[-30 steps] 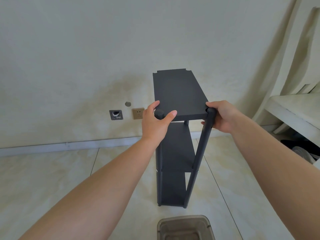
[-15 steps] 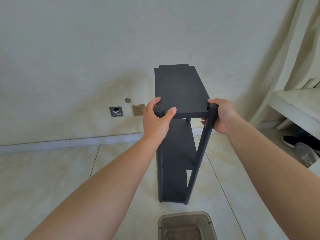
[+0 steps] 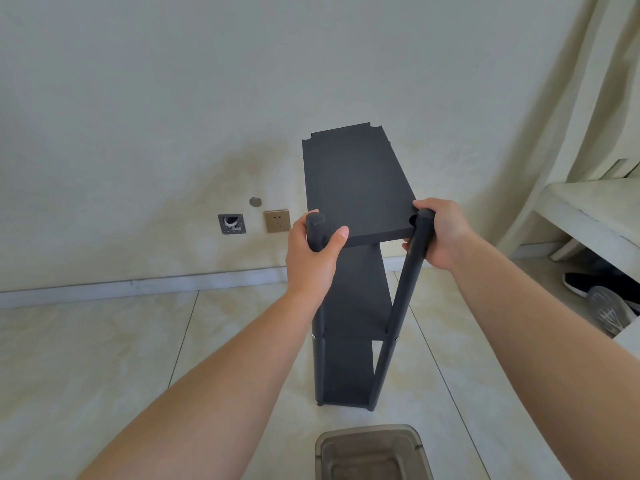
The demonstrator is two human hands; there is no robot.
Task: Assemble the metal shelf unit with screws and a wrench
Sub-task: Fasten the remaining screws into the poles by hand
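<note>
Head view, nearest first: a clear plastic bin (image 3: 374, 452) sits on the tiled floor (image 3: 104, 358); beyond it the black metal shelf unit (image 3: 356, 188) stands upright, three tiers mounted, seemingly near finished; left hand (image 3: 313, 252) and right hand (image 3: 441, 235) each curl round a front post top; no wrench visible.

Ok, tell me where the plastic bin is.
In the head view, the bin sits on the floor at bottom centre, just in front of the shelf.
</note>
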